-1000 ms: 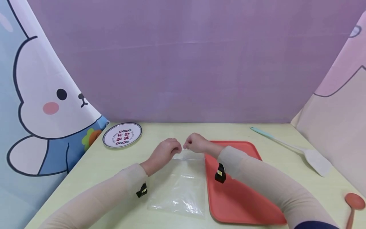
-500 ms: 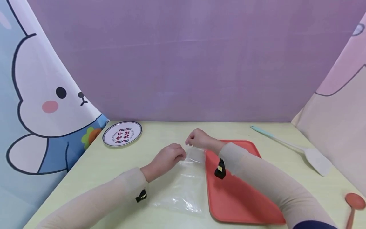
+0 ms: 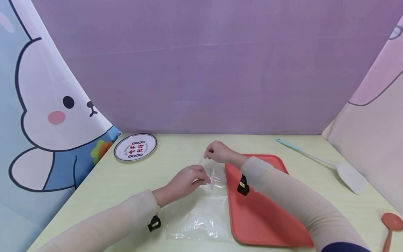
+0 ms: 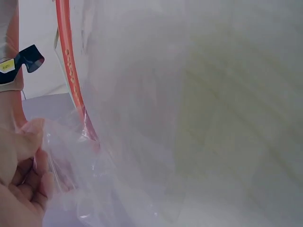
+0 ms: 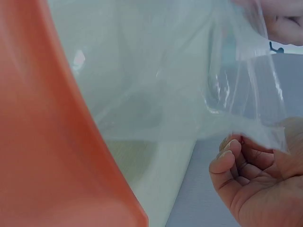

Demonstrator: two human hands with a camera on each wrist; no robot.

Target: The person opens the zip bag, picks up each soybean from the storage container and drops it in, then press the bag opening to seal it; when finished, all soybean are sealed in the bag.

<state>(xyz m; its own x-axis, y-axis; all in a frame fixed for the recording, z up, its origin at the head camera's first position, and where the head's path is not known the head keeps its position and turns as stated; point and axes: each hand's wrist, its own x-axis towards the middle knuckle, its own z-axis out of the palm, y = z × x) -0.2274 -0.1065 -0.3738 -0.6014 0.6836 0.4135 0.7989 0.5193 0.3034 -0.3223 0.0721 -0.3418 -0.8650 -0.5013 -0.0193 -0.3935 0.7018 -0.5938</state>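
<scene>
A clear plastic bag point(image 3: 203, 214) spreads at six o'clock, a red tray point(image 3: 256, 215) just beside it at five. The right hand point(image 3: 218, 152) pinches its upper corner; the left hand point(image 3: 191, 178), toward eight o'clock of that, also pinches it. Uneven pulling could tear the thin-looking plastic.

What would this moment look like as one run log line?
left hand: pinches bag | right hand: pinches bag | tray: right of bag | plate: far left | spatula, spoon: right side
</scene>
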